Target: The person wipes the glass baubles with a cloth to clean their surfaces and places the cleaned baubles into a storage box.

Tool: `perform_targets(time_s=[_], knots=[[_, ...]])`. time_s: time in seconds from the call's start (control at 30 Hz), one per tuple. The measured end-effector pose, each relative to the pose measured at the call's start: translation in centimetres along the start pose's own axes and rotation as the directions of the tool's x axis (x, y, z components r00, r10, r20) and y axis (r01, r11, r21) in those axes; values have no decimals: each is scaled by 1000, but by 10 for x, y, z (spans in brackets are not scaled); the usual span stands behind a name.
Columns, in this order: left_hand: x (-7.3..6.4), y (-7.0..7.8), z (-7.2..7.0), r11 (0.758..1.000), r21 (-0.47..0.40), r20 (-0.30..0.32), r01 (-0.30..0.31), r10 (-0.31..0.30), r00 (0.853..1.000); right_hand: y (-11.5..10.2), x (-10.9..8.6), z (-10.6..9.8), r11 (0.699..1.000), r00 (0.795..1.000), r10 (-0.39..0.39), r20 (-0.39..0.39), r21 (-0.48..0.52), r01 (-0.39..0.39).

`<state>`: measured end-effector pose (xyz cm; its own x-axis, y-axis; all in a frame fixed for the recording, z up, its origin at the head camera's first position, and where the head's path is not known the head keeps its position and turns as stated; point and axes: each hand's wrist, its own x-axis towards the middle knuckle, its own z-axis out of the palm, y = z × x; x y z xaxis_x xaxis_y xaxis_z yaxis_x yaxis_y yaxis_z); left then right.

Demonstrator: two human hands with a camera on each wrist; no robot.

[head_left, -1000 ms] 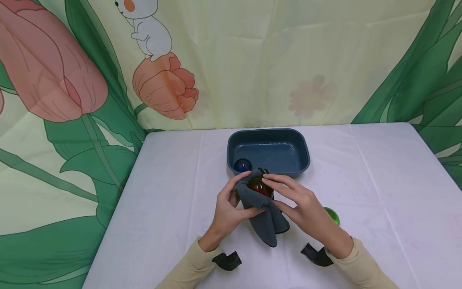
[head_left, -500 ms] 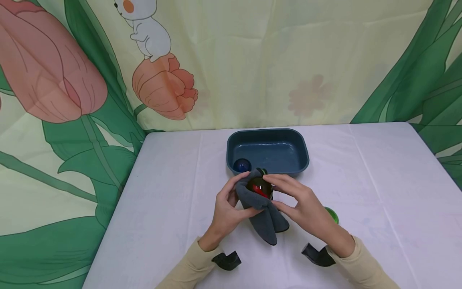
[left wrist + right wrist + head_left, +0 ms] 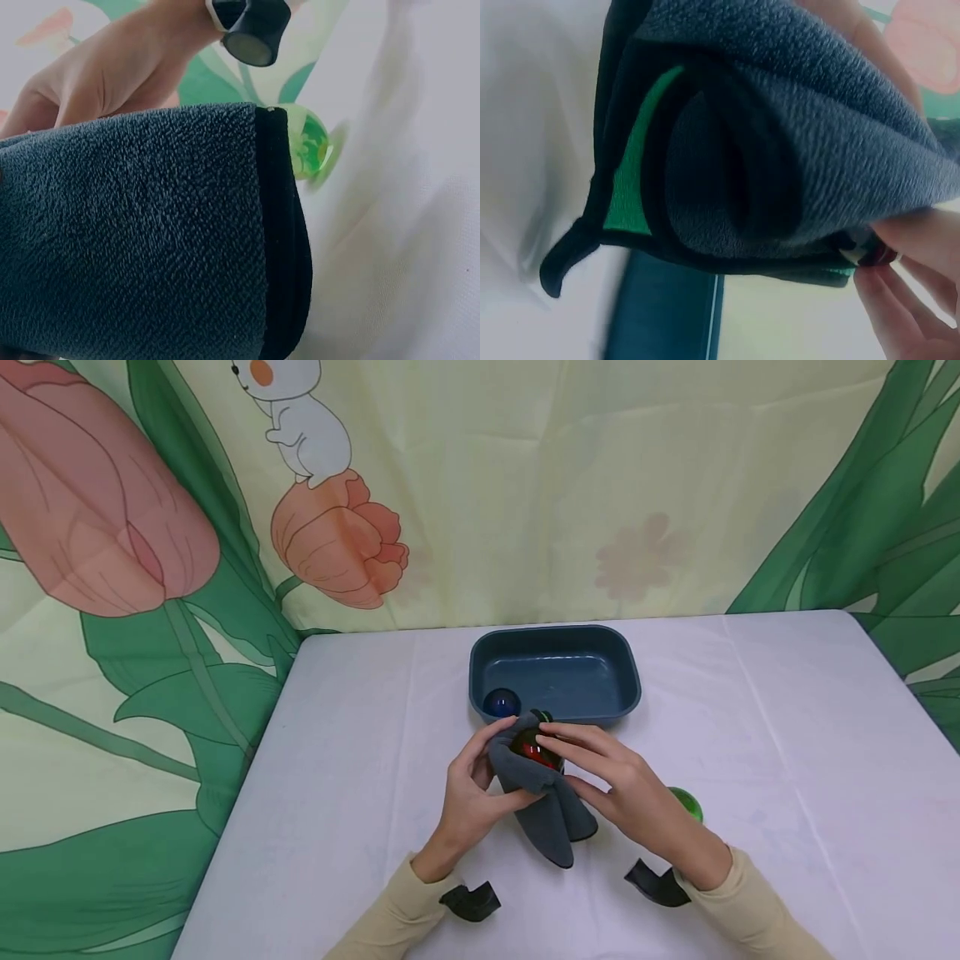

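In the head view my left hand holds a dark grey cloth with black edging, its thumb on the near side and its fingers behind. A glossy dark red ball sits in the cloth's fold, partly covered. My right hand pinches that ball from the right, its fingertips over the top. The right wrist view shows the cloth close up, with a green strip on it and a small part of the ball between the fingers. Cloth fills much of the left wrist view.
Behind the hands stands a dark blue rectangular tub, with a blue ball in its near left corner. A clear green ball lies on the white table, partly behind the right forearm. A printed curtain hangs at the back.
My right fingers shift slightly over the red ball, which turns a little in the cloth. The left hand and its grip on the cloth stay nearly the same.
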<state>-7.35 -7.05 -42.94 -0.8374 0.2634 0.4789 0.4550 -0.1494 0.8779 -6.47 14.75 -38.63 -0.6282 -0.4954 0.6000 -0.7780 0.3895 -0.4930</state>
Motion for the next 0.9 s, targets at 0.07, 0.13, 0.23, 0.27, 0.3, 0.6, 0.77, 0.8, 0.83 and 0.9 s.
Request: perform_targets(time_s=[0.07,0.13,0.23,0.27,0.3,0.6,0.77,0.8,0.83,0.9], knots=[[0,0,1,1000,0,-1,8,-8,1000,-1,0,0,1000,1000,8,-8,-7,-8],[0,1,1,1000,3,-2,16,-16,1000,-1,0,0,1000,1000,15,-12,-18,-15],[0,2,2,1000,5,-3,25,-25,1000,-2,0,0,999,1000,25,-19,-34,-26],[0,2,2,1000,5,-3,26,-26,1000,-2,0,1,999,999,31,-21,-36,-32],[0,2,2,1000,6,-2,28,-28,1000,-2,0,1,998,999,41,-21,-38,-41],[1,2,1,999,10,6,32,-32,999,-5,2,2,925,945,321,57,195,-326],[1,2,1,1000,18,13,25,-25,1000,-3,4,0,788,866,474,158,362,-497],[1,2,1,1000,22,13,21,-22,1000,-2,4,0,777,861,481,165,374,-506],[1,2,1,999,25,11,21,-22,1000,-2,4,0,774,860,483,168,377,-508],[1,2,1,999,29,7,23,-23,1000,-1,3,1,773,858,485,167,376,-510]])
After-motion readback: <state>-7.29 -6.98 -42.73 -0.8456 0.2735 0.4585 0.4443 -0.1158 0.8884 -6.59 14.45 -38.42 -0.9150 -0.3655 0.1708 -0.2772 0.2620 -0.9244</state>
